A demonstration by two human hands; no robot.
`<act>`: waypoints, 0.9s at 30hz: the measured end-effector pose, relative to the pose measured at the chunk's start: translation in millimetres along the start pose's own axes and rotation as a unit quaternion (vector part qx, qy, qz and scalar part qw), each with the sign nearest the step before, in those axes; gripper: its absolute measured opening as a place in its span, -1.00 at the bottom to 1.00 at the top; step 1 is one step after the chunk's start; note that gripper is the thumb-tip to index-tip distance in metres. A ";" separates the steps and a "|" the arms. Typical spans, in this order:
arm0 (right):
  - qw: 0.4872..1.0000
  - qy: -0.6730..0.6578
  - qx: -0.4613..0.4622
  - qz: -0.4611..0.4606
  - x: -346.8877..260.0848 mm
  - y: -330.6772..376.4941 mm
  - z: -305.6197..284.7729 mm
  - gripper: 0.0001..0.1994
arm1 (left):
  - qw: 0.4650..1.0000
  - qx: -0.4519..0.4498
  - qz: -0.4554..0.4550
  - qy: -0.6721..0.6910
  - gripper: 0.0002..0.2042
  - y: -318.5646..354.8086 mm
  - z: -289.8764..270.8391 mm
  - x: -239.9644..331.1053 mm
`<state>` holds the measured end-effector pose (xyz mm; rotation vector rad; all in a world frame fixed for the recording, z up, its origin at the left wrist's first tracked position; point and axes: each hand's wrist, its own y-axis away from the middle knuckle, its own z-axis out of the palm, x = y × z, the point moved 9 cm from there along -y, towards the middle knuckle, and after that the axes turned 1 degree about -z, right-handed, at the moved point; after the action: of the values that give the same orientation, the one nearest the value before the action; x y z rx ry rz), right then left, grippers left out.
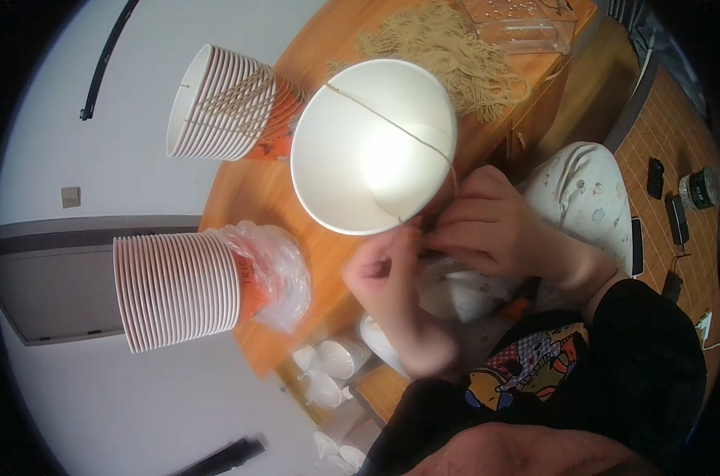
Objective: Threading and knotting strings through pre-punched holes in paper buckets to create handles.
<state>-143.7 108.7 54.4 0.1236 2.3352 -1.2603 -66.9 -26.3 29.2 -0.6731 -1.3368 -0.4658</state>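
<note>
A large white paper bucket [328, 166] sits tilted on the table with its open mouth toward me. A thin tan cord [387, 120] crosses the mouth from the upper left rim, passes over the right rim and runs down to my fingers. A short bit of cord shows at the lower rim. Just below that rim, my left hand [387, 266] is closed in a pinch on the cord. My right hand [487, 226] meets it from the right, its bent fingers also closed on the cord. The fingertips of both hands are partly hidden and slightly blurred.
One bucket stack [217, 103] with cords lies at the far left; another stack [177, 289], partly in clear plastic [276, 274], is nearer. A heap of tan cord [447, 55] and a clear plastic box [530, 32] lie at the back. White cups [340, 358] stand below the table edge.
</note>
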 end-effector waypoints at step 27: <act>1.000 -0.021 0.012 -0.008 2.4 -2.2 -4.7 -0.83 | 0.986 0.034 0.077 -0.142 -0.86 -3.4 -11.6 15.3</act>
<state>-148.2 110.8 57.1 0.0842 2.2899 -1.2864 -57.8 -35.6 43.8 -0.7998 -1.5486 -0.2025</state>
